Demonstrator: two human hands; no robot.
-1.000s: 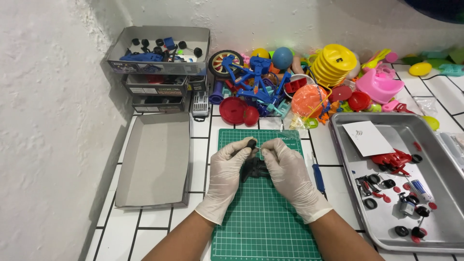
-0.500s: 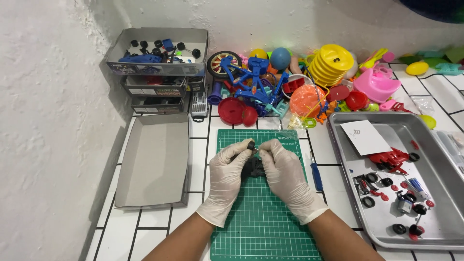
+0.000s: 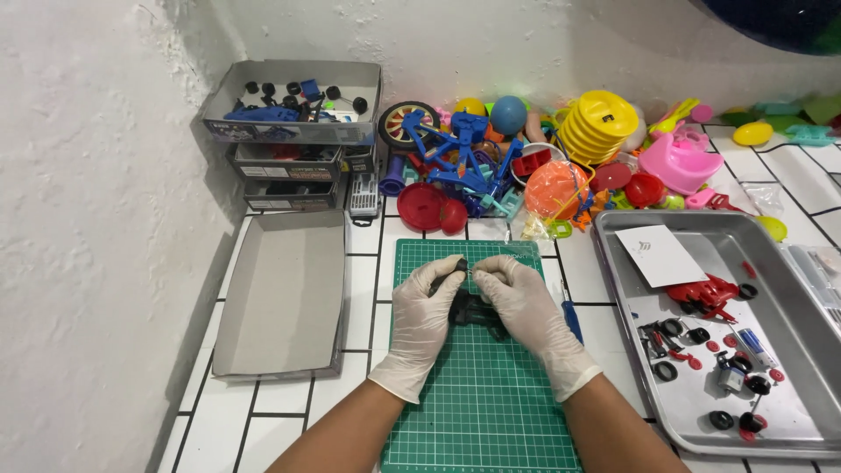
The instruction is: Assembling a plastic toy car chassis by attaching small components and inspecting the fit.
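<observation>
Basically both gloved hands meet over green cutting mat (image 3: 482, 394) on the tabletop. Left hand (image 3: 422, 320) and right hand (image 3: 524, 308) each have a grip pinched on one small black toy part (image 3: 469, 308), held just above the mat's upper half. Metal tray (image 3: 631, 289) with small wheels and red bits sits right; empty grey box lid (image 3: 285, 293) left.
</observation>
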